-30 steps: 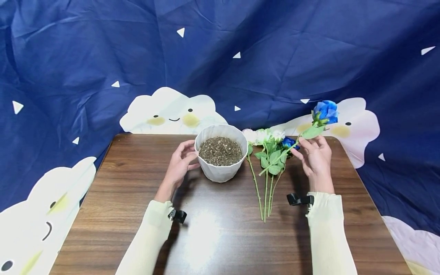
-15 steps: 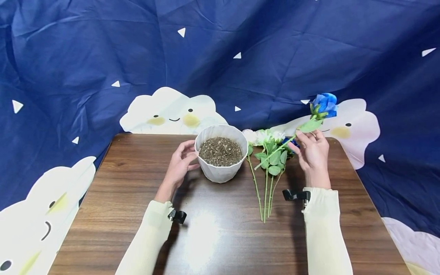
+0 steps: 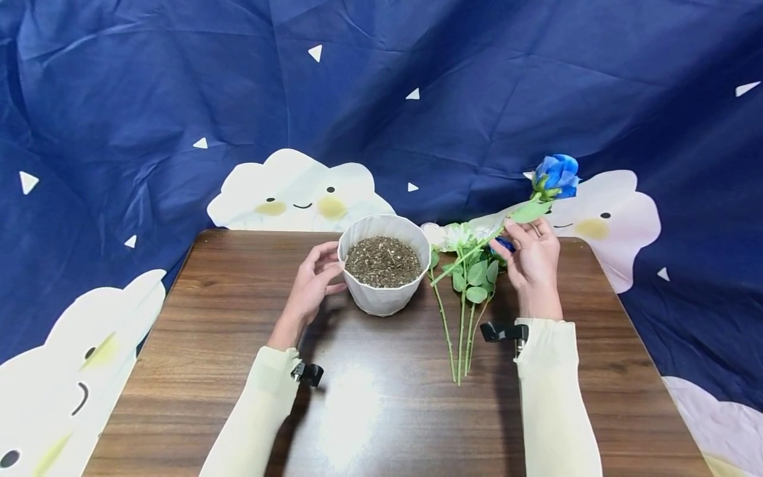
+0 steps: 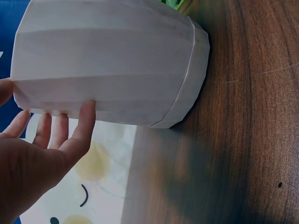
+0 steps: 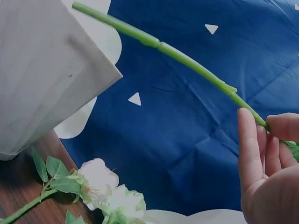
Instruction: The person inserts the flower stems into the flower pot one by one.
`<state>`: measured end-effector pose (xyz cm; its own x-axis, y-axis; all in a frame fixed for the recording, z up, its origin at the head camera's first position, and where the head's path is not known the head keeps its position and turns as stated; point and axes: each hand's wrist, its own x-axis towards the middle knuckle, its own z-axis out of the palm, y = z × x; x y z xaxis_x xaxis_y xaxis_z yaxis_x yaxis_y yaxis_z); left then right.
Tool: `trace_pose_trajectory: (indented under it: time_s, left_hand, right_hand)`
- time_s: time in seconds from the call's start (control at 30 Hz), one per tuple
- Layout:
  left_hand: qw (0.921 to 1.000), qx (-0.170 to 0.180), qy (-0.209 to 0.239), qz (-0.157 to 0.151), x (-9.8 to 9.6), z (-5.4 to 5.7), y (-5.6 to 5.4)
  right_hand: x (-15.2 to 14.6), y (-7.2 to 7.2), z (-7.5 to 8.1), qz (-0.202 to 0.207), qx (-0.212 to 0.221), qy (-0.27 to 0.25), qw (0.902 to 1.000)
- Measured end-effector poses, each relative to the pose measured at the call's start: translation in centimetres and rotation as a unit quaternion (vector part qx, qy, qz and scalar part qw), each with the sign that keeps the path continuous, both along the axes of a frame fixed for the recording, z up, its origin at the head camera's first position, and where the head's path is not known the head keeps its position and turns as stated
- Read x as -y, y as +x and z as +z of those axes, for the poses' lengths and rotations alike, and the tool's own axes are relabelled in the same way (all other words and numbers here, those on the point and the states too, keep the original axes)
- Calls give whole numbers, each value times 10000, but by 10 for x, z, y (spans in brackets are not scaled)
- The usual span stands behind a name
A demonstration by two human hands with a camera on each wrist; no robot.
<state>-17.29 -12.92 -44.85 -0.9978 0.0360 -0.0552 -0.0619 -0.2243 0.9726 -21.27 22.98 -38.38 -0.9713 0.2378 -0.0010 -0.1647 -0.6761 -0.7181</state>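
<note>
A white faceted flowerpot [image 3: 381, 301] filled with dark soil [image 3: 383, 262] stands upright on the table. My left hand [image 3: 312, 281] rests its fingertips on the pot's left side; in the left wrist view the fingers lie against the outer wall [image 4: 103, 56], thumb near the rim. With thumb and fingers, my right hand [image 3: 536, 268] pinches the green stem [image 5: 196, 67] of an artificial blue rose [image 3: 557, 177]. The rose is held aslant, bloom up to the right, the stem's bare end pointing down left close to the pot's rim. In the right wrist view the bloom is out of frame.
Right of the pot, several artificial flowers lie on the brown wooden table [image 3: 226, 344], stems toward me: white and pale pink blooms [image 3: 456, 236] and another blue rose [image 3: 503, 246], partly hidden. Behind the table hangs a dark blue cloth [image 3: 357, 99] with clouds and triangles.
My right hand has moved left and slightly up with the blue rose, bringing its stem end toward the pot's rim. The left hand and pot have stayed in place.
</note>
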Motion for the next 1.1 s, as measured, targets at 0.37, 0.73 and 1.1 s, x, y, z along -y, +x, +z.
trace_pose_trajectory:
  time_s: [0.37, 0.73, 1.1]
  left_hand:
    - [10000, -16, -15, -16, 0, 3, -1]
    - [10000, 3, 12, 4, 0, 2, 0]
    - [10000, -4, 26, -37, 1, 1, 0]
  right_hand:
    - [15, -6, 6, -42, 8, 49, 10000]
    - [26, -8, 8, -113, 119, 220, 9996]
    - [38, -11, 2, -171, 172, 518, 9984]
